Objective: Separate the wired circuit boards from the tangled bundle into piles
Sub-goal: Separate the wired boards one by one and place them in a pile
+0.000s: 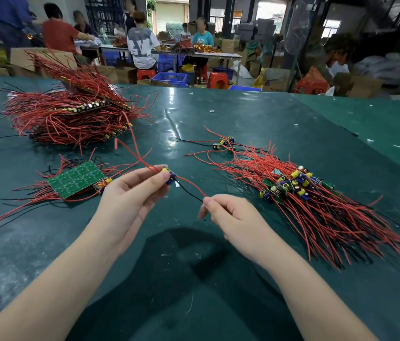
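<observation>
You work at a dark green table (243, 114) in a busy workshop, other workers seated at benches in the upper frame. Your left hand (130, 193) pinches one small circuit board (168, 174) at centre frame, lifted clear so its leads hang free, while your right hand (228, 212) pinches its red wire (191, 185), probably to straighten it. The tangled bundle (71, 114) waits upper left; a green panel (76, 179) lies left, and the sorted pile (299, 195) fans right, likely the board's destination.

Dim workshop — red stools (217, 80), blue crates (171, 78), cardboard boxes (366, 87), bright windows (330, 28).
</observation>
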`<state>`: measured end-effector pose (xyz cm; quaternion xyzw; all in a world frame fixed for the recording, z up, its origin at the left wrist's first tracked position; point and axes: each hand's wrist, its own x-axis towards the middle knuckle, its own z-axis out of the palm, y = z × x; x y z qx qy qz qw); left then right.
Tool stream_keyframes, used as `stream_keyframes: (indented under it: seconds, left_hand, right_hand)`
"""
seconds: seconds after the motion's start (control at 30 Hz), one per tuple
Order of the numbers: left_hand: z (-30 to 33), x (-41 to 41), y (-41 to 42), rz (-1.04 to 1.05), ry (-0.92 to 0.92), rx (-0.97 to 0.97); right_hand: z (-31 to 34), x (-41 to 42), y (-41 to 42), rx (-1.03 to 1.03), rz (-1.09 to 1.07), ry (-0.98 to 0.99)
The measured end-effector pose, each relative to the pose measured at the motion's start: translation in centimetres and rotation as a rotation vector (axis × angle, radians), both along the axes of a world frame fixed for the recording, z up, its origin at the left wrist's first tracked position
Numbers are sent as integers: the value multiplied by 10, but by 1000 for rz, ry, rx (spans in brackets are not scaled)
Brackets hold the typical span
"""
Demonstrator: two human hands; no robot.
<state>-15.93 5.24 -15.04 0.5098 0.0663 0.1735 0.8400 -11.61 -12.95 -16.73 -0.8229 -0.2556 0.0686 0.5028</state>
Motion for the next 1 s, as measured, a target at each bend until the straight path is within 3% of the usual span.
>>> stream_keyframes:
  seconds: [0.4, 0.63, 1.0]
  left_hand:
    - [-2, 0, -4, 7, 20, 60]
    - [-6, -1, -11, 4, 58, 105]
    - [-9, 0, -20, 14, 76, 128]
  right_hand:
    - [-3, 3, -7, -245, -133, -161]
    - [2, -6, 2, -198, -34, -274]
    - [5, -10, 8, -416, -41, -405]
